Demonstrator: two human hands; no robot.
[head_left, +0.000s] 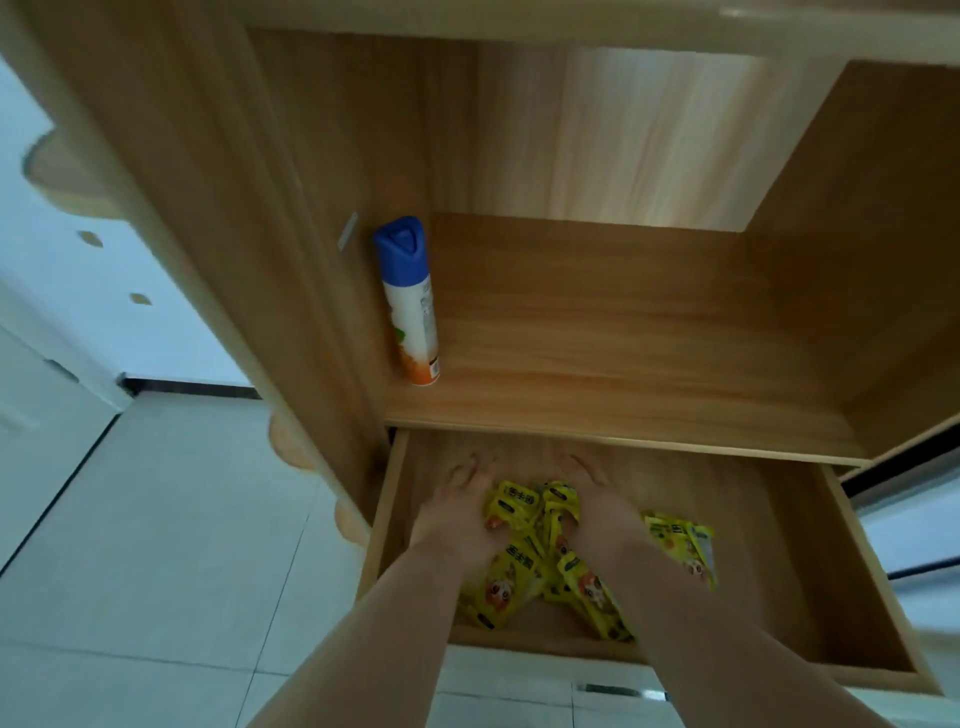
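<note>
A wooden drawer (810, 571) is pulled out below a shelf, and several yellow snack packets (524, 551) lie heaped in its middle. My left hand (457, 514) lies on the left side of the heap with its fingers stretched forward and its thumb against a packet. My right hand (602, 509) lies on the right side of the heap, fingers also stretched out and pressing down. One more yellow packet (680, 540) lies apart to the right of my right hand. The packets under my palms are hidden.
A spray can (410, 301) with a blue cap stands at the left end of the wooden shelf (623, 364) above the drawer. The cabinet's side panel (260, 260) rises on the left. Pale floor tiles (156, 519) spread out to the left and below.
</note>
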